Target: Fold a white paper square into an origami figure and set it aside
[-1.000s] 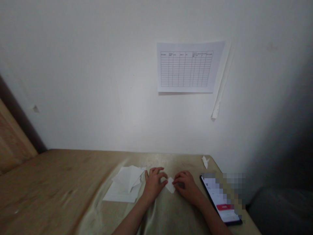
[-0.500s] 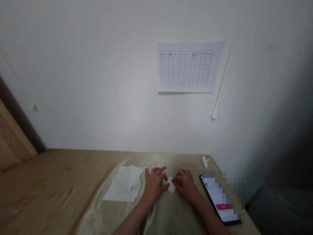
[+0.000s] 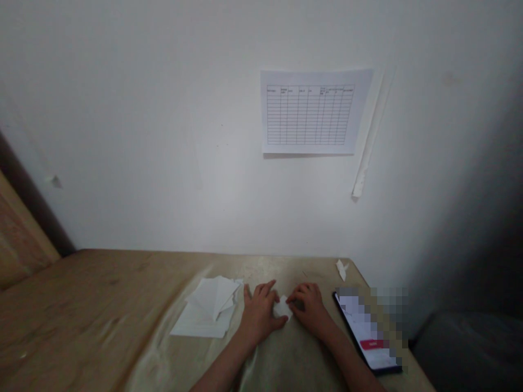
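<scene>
A small folded piece of white paper (image 3: 283, 308) lies on the table (image 3: 102, 305) between my two hands. My left hand (image 3: 259, 313) rests on the table at the paper's left side, its fingers curled and pinching the paper's edge. My right hand (image 3: 308, 310) is at the paper's right side, its fingertips bent down onto the paper's upper right corner. Both forearms reach in from the bottom of the view.
A loose stack of white paper sheets (image 3: 210, 310) lies left of my left hand. A phone (image 3: 368, 340) with a lit screen lies right of my right hand. A small folded paper figure (image 3: 341, 268) sits near the wall. A printed table sheet (image 3: 312, 111) hangs on the wall.
The small paper has been drawn in and folded smaller between my fingers. My left hand has shifted slightly right over it. My right hand has barely moved.
</scene>
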A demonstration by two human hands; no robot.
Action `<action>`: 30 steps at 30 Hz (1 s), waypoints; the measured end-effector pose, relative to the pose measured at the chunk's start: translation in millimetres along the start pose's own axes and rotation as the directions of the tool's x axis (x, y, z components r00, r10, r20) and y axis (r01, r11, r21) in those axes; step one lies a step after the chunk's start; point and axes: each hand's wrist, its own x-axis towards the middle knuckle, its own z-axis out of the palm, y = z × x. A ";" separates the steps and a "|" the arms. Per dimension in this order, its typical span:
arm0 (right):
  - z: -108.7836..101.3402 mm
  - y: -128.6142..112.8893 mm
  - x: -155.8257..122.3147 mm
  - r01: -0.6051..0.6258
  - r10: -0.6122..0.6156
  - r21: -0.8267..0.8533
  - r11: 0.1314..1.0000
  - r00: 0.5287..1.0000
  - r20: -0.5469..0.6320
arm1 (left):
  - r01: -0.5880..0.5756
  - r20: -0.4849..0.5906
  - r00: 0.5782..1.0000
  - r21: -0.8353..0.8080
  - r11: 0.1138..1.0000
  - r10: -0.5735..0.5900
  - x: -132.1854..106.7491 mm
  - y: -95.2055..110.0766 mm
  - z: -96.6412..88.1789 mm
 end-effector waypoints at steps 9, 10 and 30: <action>-0.7 0.3 0.2 -0.006 0.006 0.021 1.000 1.000 0.003 | 0.017 0.019 1.000 -0.028 0.999 -0.016 0.7 -2.8 1.3; -0.6 0.3 0.0 -0.005 0.005 0.018 1.000 1.000 0.008 | 0.018 0.019 1.000 -0.033 0.999 -0.018 0.6 -3.1 1.7; 1.3 3.4 -0.5 0.006 -0.006 0.051 0.999 1.000 0.002 | 0.064 0.010 0.998 -0.132 0.989 -0.064 10.4 -11.5 1.6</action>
